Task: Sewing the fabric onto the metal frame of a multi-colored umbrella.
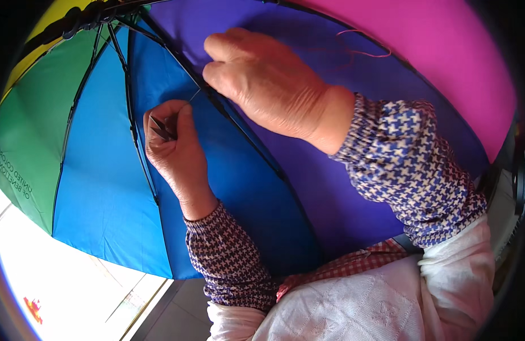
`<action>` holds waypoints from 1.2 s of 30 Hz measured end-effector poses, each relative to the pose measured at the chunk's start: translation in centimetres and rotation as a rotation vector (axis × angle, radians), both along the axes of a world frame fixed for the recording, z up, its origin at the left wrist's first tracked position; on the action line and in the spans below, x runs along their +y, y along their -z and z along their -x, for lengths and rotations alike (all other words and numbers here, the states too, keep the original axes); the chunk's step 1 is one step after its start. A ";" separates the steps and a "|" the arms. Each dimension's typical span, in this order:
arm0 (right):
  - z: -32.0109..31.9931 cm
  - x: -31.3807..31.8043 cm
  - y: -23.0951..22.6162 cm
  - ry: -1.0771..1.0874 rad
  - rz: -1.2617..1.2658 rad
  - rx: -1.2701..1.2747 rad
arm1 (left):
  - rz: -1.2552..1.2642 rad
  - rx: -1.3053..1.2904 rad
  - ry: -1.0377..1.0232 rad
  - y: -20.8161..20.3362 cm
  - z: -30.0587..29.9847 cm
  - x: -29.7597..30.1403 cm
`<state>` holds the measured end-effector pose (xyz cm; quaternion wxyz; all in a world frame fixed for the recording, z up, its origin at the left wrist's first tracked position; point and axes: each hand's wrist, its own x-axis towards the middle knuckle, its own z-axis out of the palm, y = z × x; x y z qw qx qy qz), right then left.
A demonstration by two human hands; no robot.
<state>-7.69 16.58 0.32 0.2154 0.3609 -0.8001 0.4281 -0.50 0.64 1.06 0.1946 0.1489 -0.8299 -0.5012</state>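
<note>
An opened umbrella with green, blue, purple and pink panels fills most of the view, its black ribs showing. My left hand is closed in front of a blue panel, with small dark pointed snips tucked in the fingers. A thin, needle-like line runs from its thumb tip toward a black rib between blue and purple. Beside that rib, my right hand has its fingers curled shut; their tips and anything in them are hidden. A pink thread loops over the purple and pink panels.
Black stretchers and joints gather at the upper left. A red checked cloth lies at my waist, under the umbrella's lower edge. Bright white surface and grey floor tiles show at the lower left.
</note>
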 end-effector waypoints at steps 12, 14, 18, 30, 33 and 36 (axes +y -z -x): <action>-0.2 1.3 -0.5 -0.034 -0.089 -0.061 | 0.016 0.028 0.051 0.2 0.0 0.1; -0.1 1.4 -0.1 -0.028 -0.087 -0.052 | 0.033 0.028 0.054 0.2 0.1 0.2; -0.5 1.6 0.3 -0.036 -0.130 -0.050 | 0.079 0.038 0.051 0.7 0.5 1.1; 0.3 2.0 -2.8 -0.024 -0.438 0.136 | 0.066 0.282 0.052 2.0 1.4 2.3; -1.6 3.1 -4.0 -0.317 -0.603 -0.354 | 0.092 0.302 0.044 2.0 1.4 2.2; -2.8 4.1 -4.9 -0.262 -0.366 -0.335 | 0.047 0.295 0.047 2.2 1.3 2.2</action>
